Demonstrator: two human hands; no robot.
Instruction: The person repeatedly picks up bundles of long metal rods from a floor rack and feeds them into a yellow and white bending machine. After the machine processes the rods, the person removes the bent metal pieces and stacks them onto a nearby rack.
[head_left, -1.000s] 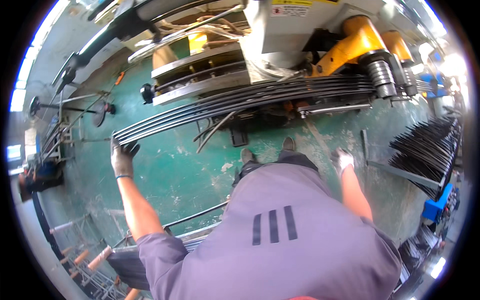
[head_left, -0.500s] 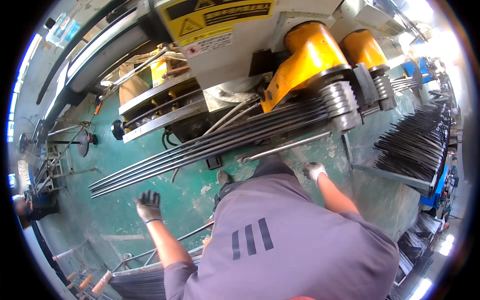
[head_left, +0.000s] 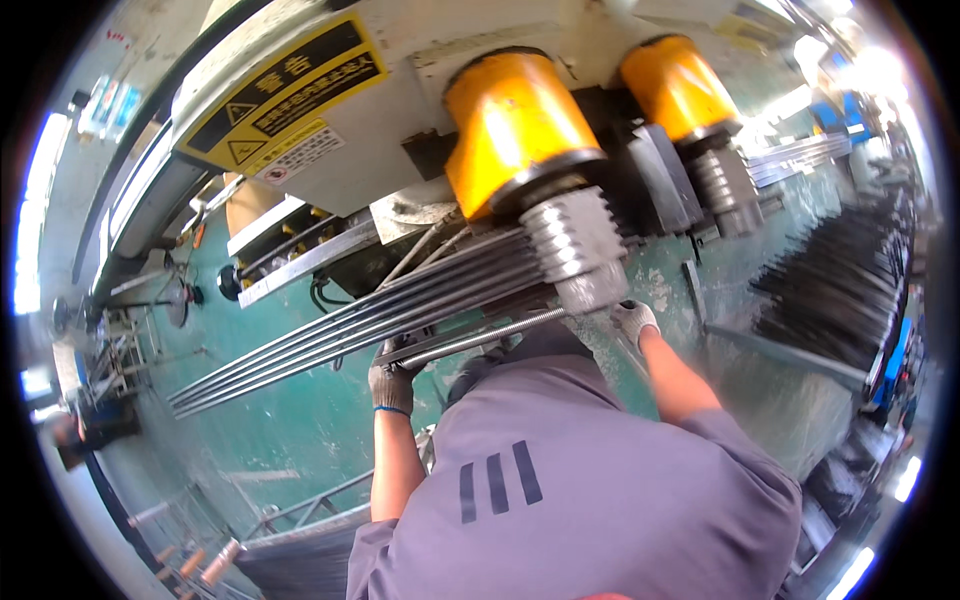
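My left hand point(head_left: 391, 378), in a grey-palmed knit glove, is closed at the left end of a metal rod point(head_left: 490, 338) that looks threaded; its fingers are partly hidden. The rod slants up to the right, its far end at a ridged steel roller point(head_left: 575, 245). Just behind it, several long dark rods point(head_left: 330, 335) lie side by side and run under the same roller. My right hand point(head_left: 633, 318), in a pale glove, is curled just right of the roller's lower end; what it holds, if anything, cannot be made out.
Orange housings point(head_left: 520, 125) carry the ridged rollers on a machine with a yellow warning label point(head_left: 285, 90). To the right, a large stack of dark rods point(head_left: 835, 285) lies on a metal rack. More rods point(head_left: 310, 560) lie behind at lower left. A wheeled stand point(head_left: 180, 300) is far left.
My left hand has moved from open air up and right to the rod's left end, and its fingers have closed. My right hand is now nearer the roller. The view has shifted right.
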